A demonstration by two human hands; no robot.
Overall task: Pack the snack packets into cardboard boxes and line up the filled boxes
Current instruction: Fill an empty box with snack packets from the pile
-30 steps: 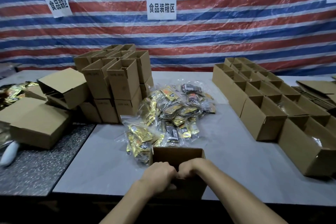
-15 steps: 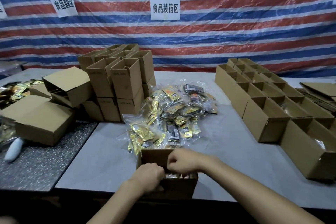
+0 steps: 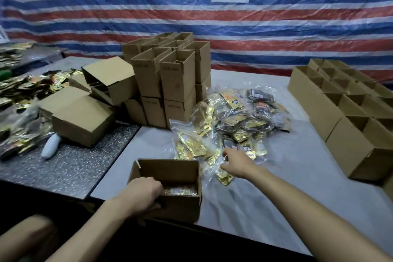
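An open cardboard box (image 3: 170, 171) stands at the near edge of the grey table (image 3: 276, 187), with gold snack packets (image 3: 180, 190) lying in its bottom. My left hand (image 3: 144, 194) grips the box's near wall, fingers curled over the rim. A heap of gold and dark snack packets in clear bags (image 3: 234, 117) lies just behind and to the right of the box. My right hand (image 3: 237, 161) reaches onto the heap's near edge, fingers stretched over the packets. One gold packet (image 3: 224, 177) lies just under that hand.
Empty upright boxes (image 3: 170, 81) are stacked behind the heap. Rows of open boxes (image 3: 340, 117) line the table's right side. On the left, a dark speckled table (image 3: 70, 166) carries tipped boxes (image 3: 85, 121), a white bottle-like object (image 3: 50, 147) and loose packets (image 3: 25, 89).
My right hand came out of the box and moved forward and right onto the packet heap. My left hand stayed on the box's near wall. The view swung left.
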